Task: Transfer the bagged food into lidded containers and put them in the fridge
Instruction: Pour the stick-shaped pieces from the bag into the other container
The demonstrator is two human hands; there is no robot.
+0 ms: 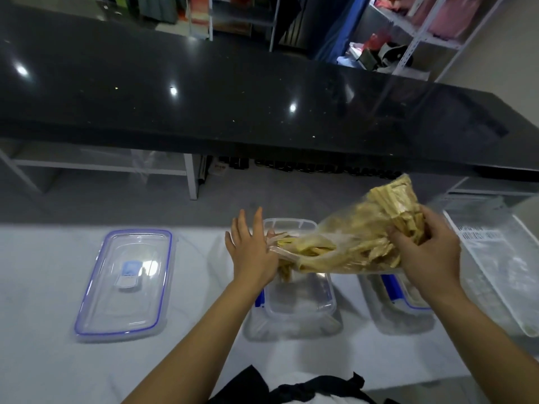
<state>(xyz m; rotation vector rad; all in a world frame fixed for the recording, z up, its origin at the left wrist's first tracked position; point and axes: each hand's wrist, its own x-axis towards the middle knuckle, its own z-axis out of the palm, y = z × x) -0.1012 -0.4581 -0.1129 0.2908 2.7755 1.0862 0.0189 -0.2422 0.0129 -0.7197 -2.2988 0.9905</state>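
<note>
A clear plastic bag [358, 237] full of pale yellow food sticks is tipped over an open clear container [303, 304] at the middle of the white table. My right hand [425, 249] grips the bag's raised closed end. My left hand [252, 249] has its fingers straight and rests against the bag's open mouth, where several sticks [291, 243] poke out over the container. A clear lid with a blue rim [125, 284] lies flat on the left.
A second blue-trimmed container [399, 298] sits right of the open one, partly hidden by my right arm. A large clear tub [501, 275] stands at the far right. A black counter [233, 112] runs behind the table, with shelves beyond it.
</note>
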